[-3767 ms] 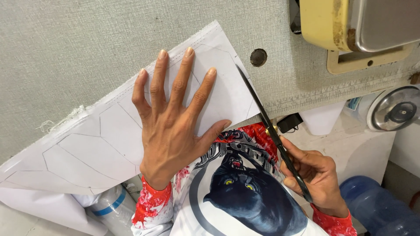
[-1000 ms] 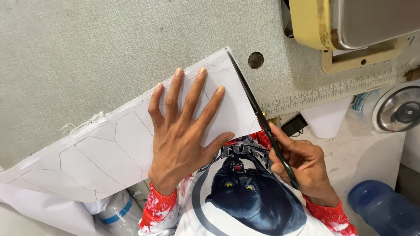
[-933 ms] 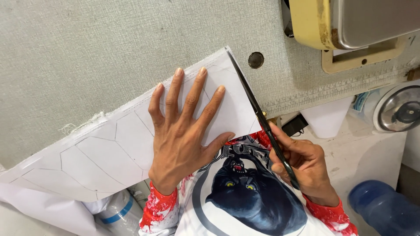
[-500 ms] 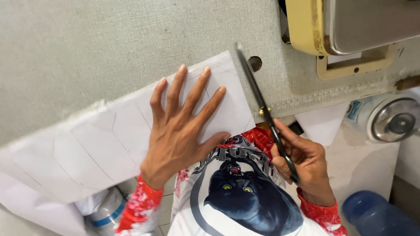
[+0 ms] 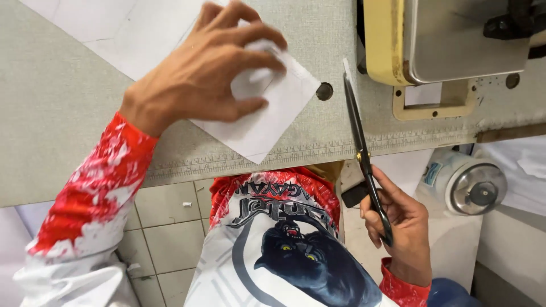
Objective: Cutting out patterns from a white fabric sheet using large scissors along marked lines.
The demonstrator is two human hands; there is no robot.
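Left hand (image 5: 207,62) pinching white paper sheet (image 5: 273,113) on grey textured surface (image 5: 57,113), right hand (image 5: 401,224) gripping long closed scissors (image 5: 361,150) overhanging the surface's ruled edge

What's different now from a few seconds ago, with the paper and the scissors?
The left hand, earlier flat with spread fingers on the white sheet, has curled its fingers onto it and slid it away across the table. The scissors have come off the sheet's edge; their blades now look closed, clear of it. The right hand still holds the scissors' handles.
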